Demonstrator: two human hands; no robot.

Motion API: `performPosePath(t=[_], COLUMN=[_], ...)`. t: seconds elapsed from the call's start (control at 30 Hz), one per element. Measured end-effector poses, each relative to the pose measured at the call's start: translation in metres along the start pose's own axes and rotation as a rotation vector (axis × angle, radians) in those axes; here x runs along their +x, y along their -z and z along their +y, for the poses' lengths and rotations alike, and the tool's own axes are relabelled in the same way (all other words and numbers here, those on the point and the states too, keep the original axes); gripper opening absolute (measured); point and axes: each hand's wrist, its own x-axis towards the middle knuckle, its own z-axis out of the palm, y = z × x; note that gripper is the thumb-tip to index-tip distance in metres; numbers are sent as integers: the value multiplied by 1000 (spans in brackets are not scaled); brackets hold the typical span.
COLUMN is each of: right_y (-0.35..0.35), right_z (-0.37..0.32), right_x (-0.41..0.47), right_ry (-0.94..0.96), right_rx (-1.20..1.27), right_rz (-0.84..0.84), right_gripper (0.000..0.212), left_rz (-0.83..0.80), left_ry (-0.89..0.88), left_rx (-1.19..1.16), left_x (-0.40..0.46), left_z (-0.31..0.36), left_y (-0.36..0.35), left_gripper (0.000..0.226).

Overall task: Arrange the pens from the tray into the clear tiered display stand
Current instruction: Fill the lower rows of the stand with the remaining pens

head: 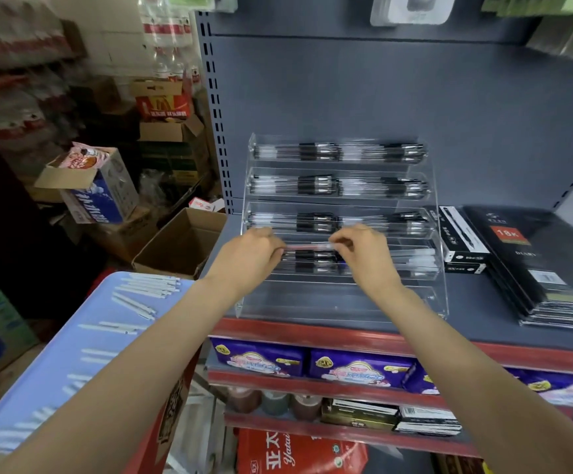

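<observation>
A clear tiered display stand [343, 302] sits on the grey shelf, its upper three tiers filled with black-and-clear pens [316, 152]. My left hand [251, 254] and my right hand [363, 248] each pinch one end of a clear pen [307, 247], held level over the fourth tier, where a few pens lie. The lowest tier looks bare. A blue tray [73, 340] at the lower left carries several white pens [148, 287].
Black pen boxes [459, 234] and a stack of black diaries [545, 265] lie right of the stand. An open cardboard box [182, 244] and piled cartons stand to the left. Purple packs [257, 357] fill the shelf below the red edge.
</observation>
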Motion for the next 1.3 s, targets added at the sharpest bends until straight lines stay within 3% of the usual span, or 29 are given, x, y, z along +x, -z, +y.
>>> performPosePath(t=[0.23, 0.37, 0.53, 0.7, 1.0, 1.17, 1.3], right_y=[-2, 4, -4, -40, -185, -263, -305], right_z=[-4, -13, -46, -100, -193, -219, -236], right_x=[-6, -15, -29, -42, -90, -131, -157], right_ry=[23, 63, 161, 242, 208, 122, 176], right_rx=[-83, -62, 17, 75, 64, 46, -12], right_rz=[-69, -32, -81, -167, -578, -775, -878], right_gripper=[29, 29, 27, 27, 29, 39, 44], left_rz=[-8, 94, 289, 305, 46, -216, -386], left_ry=[12, 46, 185, 408, 657, 635, 522], left_rx=[20, -43, -186, -328, -266, -243, -192], left_x=[-1, -7, -37, -99, -255, -316, -350], left_z=[1, 6, 4, -40, -186, -244, -264], left_y=[-3, 0, 8, 10, -23, -50, -70], left_gripper=[32, 30, 25, 23, 26, 33, 44])
